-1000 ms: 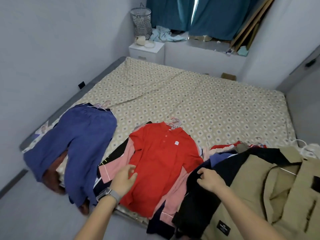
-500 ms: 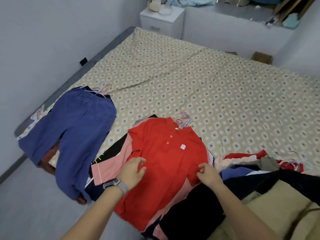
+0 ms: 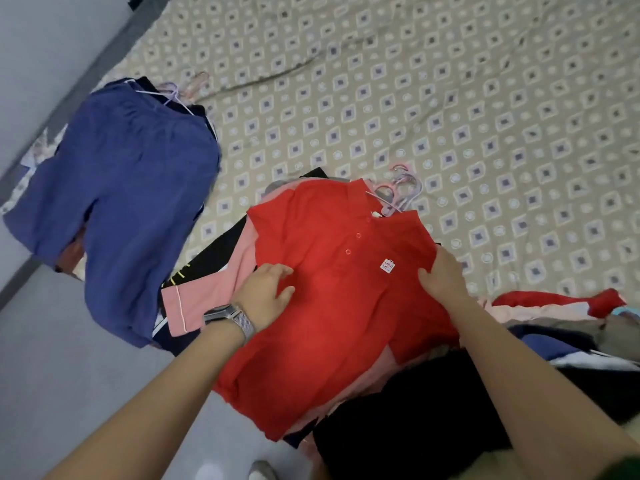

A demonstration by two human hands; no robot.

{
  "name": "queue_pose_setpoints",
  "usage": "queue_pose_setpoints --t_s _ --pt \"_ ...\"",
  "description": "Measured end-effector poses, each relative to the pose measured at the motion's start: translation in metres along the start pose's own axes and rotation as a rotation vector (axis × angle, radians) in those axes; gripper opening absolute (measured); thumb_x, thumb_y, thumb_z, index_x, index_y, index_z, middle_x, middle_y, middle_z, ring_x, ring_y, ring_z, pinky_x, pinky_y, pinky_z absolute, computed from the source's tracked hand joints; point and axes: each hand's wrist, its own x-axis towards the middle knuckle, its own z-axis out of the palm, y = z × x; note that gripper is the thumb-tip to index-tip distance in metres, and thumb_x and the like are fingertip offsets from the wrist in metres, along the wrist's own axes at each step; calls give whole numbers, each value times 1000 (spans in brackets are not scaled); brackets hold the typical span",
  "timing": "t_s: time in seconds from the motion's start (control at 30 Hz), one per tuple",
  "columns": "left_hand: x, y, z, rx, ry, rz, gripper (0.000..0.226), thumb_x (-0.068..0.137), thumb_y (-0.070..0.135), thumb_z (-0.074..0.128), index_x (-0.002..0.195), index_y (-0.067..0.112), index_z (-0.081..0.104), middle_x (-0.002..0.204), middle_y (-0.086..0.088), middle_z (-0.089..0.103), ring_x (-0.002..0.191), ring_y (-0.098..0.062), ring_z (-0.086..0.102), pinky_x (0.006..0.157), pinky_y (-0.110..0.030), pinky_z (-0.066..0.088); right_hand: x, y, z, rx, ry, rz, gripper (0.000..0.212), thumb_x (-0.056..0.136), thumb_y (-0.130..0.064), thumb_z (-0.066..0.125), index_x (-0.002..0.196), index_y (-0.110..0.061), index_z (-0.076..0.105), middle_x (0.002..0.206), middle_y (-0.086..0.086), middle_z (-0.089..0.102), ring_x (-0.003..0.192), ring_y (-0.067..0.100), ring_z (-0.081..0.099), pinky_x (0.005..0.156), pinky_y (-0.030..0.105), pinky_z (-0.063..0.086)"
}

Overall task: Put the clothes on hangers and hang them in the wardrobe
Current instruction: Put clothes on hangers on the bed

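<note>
Two bare forearms, no sleeves on either; the left hand point(image 3: 266, 296) has a watch point(image 3: 227, 318) at its wrist, grey woven-mesh band, dark case; the right hand point(image 3: 441, 280) wears nothing

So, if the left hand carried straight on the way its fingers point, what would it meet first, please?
Probably the red polo shirt itself: the left hand already rests on it, fingers pointing across its chest.

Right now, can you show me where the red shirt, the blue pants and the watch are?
red shirt point(image 3: 332, 306): head view, middle of its chest.
blue pants point(image 3: 138, 188): head view, the wide upper part below the waistband.
watch point(image 3: 227, 316): head view, the band on the left wrist.
</note>
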Motion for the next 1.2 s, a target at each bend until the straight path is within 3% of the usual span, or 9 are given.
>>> queue_pose_setpoints --t_s 0.1,0.33,0.43,0.6,0.77,0.9,0.97,1.07,1.2 --pt "4 -5 5 -8 -8 -22 36 91 20 59 125 10 55 118 -8 57 111 -20 54 103 -28 38 27 -3 9 -11 -20 5 62 81 -19 64 135 3 43 126 27 55 117 44 52 101 50 43" --pt "9 -12 2 -60 9 -62 35 90 15 60 124 7 55 116 -11 57 103 -20 57 90 -10 30 32 -36 10 172 -5 26 81 80 -67 49 139 -12 43 135 15 53 126 37 49 104 50 41" --pt "3 -17 3 -78 4 -64 36 90 16 60 124 8 55 117 -9 56 102 -18 57 91 -11 32 6 -48 3 207 104 -37 65 88 -64 46 138 -22 45 136 6 55 126 30 51 103 45 41" --pt "-11 -15 -6 -148 61 -39 34 90 16 60 123 10 56 119 -5 55 99 -9 53 94 -15 37 -50 -76 -12 289 272 -111 43 88 -61 55 104 -23 68 101 0 68 98 21 61 83 32 44" --pt "-24 5 -40 -215 280 78 39 91 21 60 127 9 53 116 0 51 109 -16 52 99 -35 43 -115 -98 -40 395 270 -260 28 81 -54 68 79 -27 66 65 -11 57 69 13 53 70 31 42" --pt "-40 23 -81 -133 480 198 61 88 47 43 138 12 42 137 -6 46 127 -20 39 109 -34 29 -179 -118 -61 355 280 -373 60 70 -69 63 57 -15 41 51 -2 34 55 14 35 59 37 36" --pt "-57 30 -100 -106 542 178 65 85 53 39 142 21 39 140 -3 41 129 -18 31 105 -39 26 -213 -125 -71 354 285 -423 73 67 -77 61 57 -11 31 52 -3 25 53 11 27 58 40 34" --pt "-90 28 -127 -59 558 190 60 82 61 33 131 31 48 119 9 45 117 -12 34 92 -37 23 -262 -130 -83 393 290 -417 71 63 -78 56 59 -12 29 53 -5 22 52 8 26 53 38 33" --pt "-148 10 -154 -19 507 276 54 79 67 30 113 34 57 100 16 47 103 -10 41 92 -38 19 -335 -138 -88 398 319 -421 70 63 -79 61 57 -16 33 50 -7 27 51 6 31 55 35 34"
